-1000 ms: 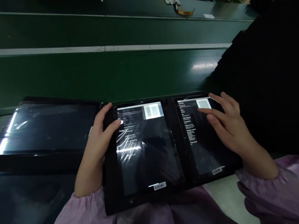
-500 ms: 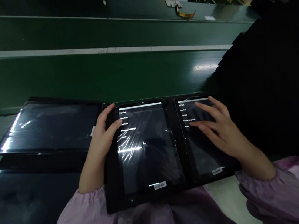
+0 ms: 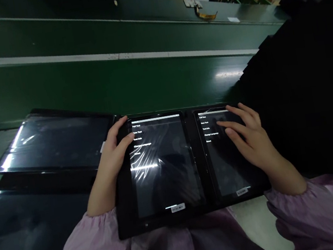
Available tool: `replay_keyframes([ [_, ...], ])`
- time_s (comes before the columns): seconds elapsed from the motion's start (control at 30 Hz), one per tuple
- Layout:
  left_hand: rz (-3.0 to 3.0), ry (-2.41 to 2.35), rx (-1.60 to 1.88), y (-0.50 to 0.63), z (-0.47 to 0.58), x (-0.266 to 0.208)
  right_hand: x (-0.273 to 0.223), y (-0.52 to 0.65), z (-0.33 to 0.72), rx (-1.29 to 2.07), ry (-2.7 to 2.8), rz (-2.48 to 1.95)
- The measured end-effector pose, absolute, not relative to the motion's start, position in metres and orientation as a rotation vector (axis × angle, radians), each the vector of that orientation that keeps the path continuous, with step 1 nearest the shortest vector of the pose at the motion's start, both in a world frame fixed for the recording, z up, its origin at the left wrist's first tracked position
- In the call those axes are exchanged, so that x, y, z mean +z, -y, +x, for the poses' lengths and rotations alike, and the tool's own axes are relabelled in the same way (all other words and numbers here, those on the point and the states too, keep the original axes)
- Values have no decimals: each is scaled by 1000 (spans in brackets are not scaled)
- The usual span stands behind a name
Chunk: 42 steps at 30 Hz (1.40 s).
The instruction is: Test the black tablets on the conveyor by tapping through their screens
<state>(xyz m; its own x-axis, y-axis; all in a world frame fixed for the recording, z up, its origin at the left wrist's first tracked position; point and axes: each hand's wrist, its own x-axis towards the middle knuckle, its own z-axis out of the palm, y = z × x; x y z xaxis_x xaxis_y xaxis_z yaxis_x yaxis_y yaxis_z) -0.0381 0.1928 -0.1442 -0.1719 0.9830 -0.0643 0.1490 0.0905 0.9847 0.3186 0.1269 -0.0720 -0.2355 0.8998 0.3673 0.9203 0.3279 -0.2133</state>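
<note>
Under the right hand [image 3: 254, 142], grip apart, the right tablet [image 3: 228, 170] points lengthwise forward, while the left hand [image 3: 114, 149] touches the left tablet [image 3: 167, 173], whether clamped cannot be told.

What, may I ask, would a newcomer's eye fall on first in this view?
Probably the left tablet, streaked with glare, and the right tablet, side by side near the centre, both lit. The left hand is at the left tablet's outer edge; the right hand is spread over the right tablet. A broad green surface stretches behind them.
</note>
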Motion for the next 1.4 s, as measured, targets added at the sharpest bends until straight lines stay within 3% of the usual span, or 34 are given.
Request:
replay_keyframes([
  [0.87, 1154, -1535, 1180, -189, -34, -138, -72, -121, 322, -112, 2107, -1627],
  [1.17, 1143, -1537, 1180, -190, -35, -139, -50, -61, 317, 160, 2373, -1138],
  [1.3, 1161, -1545, 1180, -188, -35, -141, -50, -36, 318, 262, 2445, -1139],
  [1.4, 1121, -1530, 1163, -186, -34, -142, -56, -29, 324, 159, 2403, -1253],
])
